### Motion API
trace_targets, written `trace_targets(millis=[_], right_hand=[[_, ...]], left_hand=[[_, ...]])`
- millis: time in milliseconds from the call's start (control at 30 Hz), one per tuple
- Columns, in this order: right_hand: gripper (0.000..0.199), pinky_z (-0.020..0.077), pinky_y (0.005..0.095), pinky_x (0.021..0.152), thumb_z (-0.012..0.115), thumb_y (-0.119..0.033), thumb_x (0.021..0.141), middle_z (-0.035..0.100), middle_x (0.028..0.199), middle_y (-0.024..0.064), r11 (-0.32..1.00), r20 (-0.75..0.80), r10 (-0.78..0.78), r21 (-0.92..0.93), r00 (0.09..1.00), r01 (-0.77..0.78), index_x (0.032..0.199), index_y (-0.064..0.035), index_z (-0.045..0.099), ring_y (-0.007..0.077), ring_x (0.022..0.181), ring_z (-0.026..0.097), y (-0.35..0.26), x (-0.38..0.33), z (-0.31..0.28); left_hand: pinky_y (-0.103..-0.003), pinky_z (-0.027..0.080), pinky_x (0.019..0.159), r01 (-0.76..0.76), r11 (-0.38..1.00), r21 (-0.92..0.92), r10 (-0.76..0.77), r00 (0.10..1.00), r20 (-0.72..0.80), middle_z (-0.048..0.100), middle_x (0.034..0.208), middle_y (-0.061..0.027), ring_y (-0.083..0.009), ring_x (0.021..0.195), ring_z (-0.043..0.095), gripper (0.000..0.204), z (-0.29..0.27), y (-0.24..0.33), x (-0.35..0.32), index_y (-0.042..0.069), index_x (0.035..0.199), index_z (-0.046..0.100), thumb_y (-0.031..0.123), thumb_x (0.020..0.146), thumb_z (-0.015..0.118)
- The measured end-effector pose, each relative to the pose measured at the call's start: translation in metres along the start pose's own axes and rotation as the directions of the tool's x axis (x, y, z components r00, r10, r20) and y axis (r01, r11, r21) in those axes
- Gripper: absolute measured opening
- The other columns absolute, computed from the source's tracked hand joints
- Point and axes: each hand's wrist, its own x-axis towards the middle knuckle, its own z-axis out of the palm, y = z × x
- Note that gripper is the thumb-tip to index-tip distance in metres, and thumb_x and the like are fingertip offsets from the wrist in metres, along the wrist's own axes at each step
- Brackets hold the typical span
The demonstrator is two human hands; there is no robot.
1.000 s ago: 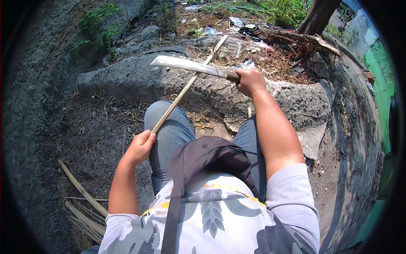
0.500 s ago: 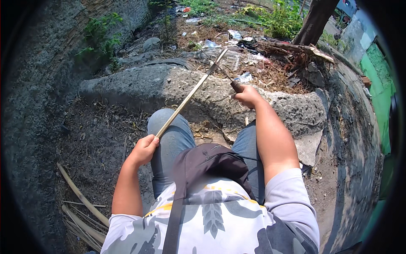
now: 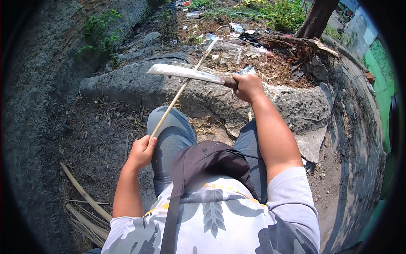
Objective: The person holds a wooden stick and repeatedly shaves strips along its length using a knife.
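Observation:
My left hand (image 3: pixel 143 151) is closed round the near end of a long pale wooden strip (image 3: pixel 172 103), beside my left knee. The strip slants up and away to the right, its far end over the littered ground. In my right hand (image 3: pixel 249 88) is the dark handle of a machete (image 3: pixel 186 73). Its broad, whitish blade points left and lies across the strip in view, past the middle of its length. Whether the blade touches the strip I cannot tell.
A rough concrete ledge (image 3: pixel 127 80) runs across in front of my knees. Litter and dry twigs lie beyond it, with a tree trunk (image 3: pixel 315 19) at the far right. Long curved strips (image 3: pixel 84 190) lie on the ground at my left. A black bag (image 3: pixel 207 163) rests on my lap.
The machete has turned from edge-on, pointing away, to flat and pointing left, its blade now nearer me along the strip. The strip's far end has shifted slightly left and away.

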Motion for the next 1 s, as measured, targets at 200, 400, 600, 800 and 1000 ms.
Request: trace_targets(millis=[200, 400, 600, 800, 1000], right_hand=[[0.034, 0.0573, 0.0469, 0.086, 0.070, -0.026, 0.079, 0.077, 0.100, 0.0185, 0.713, 0.182, 0.604, 0.312, 0.776, -0.628, 0.109, -0.0101, 0.076, 0.0370, 0.095, 0.074, 0.047, 0.009, 0.036], [0.035, 0.0561, 0.0470, 0.086, 0.074, -0.033, 0.077, 0.076, 0.099, 0.0187, 0.861, 0.113, 0.337, 0.364, 0.934, -0.355, 0.104, -0.0115, 0.076, 0.0374, 0.097, 0.073, 0.023, 0.002, 0.013], [0.034, 0.0568, 0.0457, 0.086, 0.075, -0.034, 0.078, 0.078, 0.098, 0.0156, 0.822, 0.176, 0.373, 0.392, 0.911, -0.412, 0.106, -0.0131, 0.077, 0.0324, 0.095, 0.075, 0.009, 0.006, 0.007], [0.036, 0.0552, 0.0395, 0.066, 0.080, -0.032, 0.078, 0.073, 0.078, 0.0092, 0.568, 0.171, 0.577, 0.618, 0.798, -0.543, 0.098, -0.0030, 0.076, 0.0200, 0.066, 0.069, 0.053, 0.016, 0.042], [0.034, 0.0567, 0.0446, 0.083, 0.079, -0.037, 0.080, 0.078, 0.092, 0.0151, 0.614, 0.012, 0.599, 0.635, 0.801, -0.469, 0.099, -0.0093, 0.076, 0.0341, 0.089, 0.074, 0.038, 0.007, 0.024]], left_hand=[[-0.044, 0.043, 0.057, -0.031, 0.985, 0.172, 0.033, 0.999, -0.008, 0.055, 0.065, -0.0199, -0.0338, 0.057, 0.050, 0.043, 0.002, 0.019, -0.012, -0.001, 0.084, 0.056, 0.035, 0.108, 0.058], [-0.042, 0.042, 0.057, -0.044, 0.998, 0.039, 0.046, 0.997, -0.062, 0.053, 0.064, -0.0167, -0.0269, 0.057, 0.049, 0.042, 0.006, 0.008, -0.013, 0.000, 0.082, 0.054, 0.033, 0.109, 0.056], [-0.039, 0.042, 0.057, 0.008, 0.998, 0.065, -0.006, 0.999, -0.039, 0.055, 0.064, -0.0134, -0.0225, 0.057, 0.049, 0.035, 0.001, 0.012, -0.019, 0.001, 0.087, 0.058, 0.029, 0.108, 0.058], [-0.042, 0.046, 0.061, 0.003, 0.994, 0.113, 0.014, 0.989, -0.147, 0.062, 0.070, -0.0167, -0.0307, 0.063, 0.059, 0.026, 0.004, 0.017, -0.013, 0.001, 0.097, 0.062, 0.025, 0.106, 0.060], [-0.048, 0.049, 0.066, -0.042, 0.988, 0.150, 0.073, 0.976, -0.206, 0.067, 0.078, -0.0212, -0.0416, 0.073, 0.066, 0.027, 0.012, 0.044, 0.021, 0.002, 0.098, 0.061, 0.027, 0.107, 0.057]])
